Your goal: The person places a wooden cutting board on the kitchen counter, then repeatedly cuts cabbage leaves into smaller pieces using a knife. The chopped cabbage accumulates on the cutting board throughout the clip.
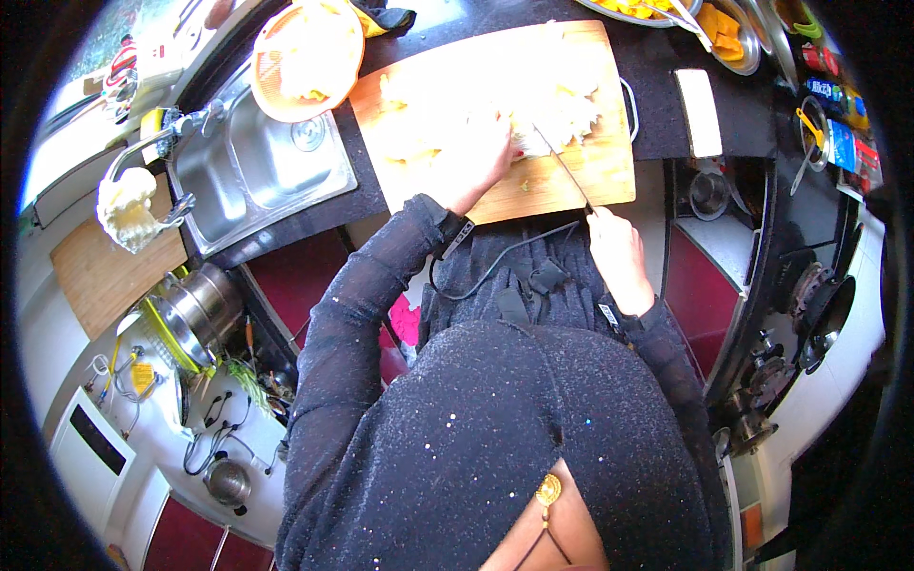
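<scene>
On a wooden cutting board [490, 205] lie heaps of pale, chopped leafy vegetable [576, 119], like cabbage, partly washed out by glare. My left hand [481, 162] is on the board with its fingers bent and pressed onto the vegetable. My right hand [619, 255], at the board's near right edge, is closed round the handle of a kitchen knife [564, 169]. The blade slants away to the far left, its tip beside the pale pieces and close to my left fingers. Glare hides the outline of the piece under my left hand.
An orange colander [269, 81] stands at the board's far left, beside a steel double sink [276, 181]. A bowl of yellow pieces [633, 9] and a bowl of orange pieces [728, 38] stand far right, near a white rectangular block [700, 112]. Pots [205, 309] are at left.
</scene>
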`<move>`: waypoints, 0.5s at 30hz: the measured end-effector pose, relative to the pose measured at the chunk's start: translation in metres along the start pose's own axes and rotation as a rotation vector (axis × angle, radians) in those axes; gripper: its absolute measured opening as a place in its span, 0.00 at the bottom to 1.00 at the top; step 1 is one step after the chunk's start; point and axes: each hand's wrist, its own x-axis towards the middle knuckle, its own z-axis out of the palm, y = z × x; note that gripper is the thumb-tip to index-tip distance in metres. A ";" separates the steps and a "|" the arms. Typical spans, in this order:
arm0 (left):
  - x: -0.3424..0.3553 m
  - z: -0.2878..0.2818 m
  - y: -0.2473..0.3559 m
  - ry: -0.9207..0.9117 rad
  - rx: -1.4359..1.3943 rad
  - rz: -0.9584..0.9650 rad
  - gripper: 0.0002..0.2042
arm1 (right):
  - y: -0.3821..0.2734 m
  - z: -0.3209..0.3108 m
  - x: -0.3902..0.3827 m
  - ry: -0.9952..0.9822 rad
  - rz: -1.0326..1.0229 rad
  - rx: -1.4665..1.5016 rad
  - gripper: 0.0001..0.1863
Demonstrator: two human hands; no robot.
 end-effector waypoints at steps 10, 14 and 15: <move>-0.008 -0.010 -0.002 -0.017 -0.013 0.157 0.09 | -0.002 0.019 0.018 -0.041 0.041 -0.089 0.12; -0.012 -0.006 -0.005 -0.057 -0.081 0.068 0.09 | 0.006 0.012 0.020 -0.010 0.033 0.104 0.13; -0.011 -0.003 -0.006 -0.056 -0.087 0.061 0.09 | 0.006 0.010 0.018 0.016 0.038 0.114 0.13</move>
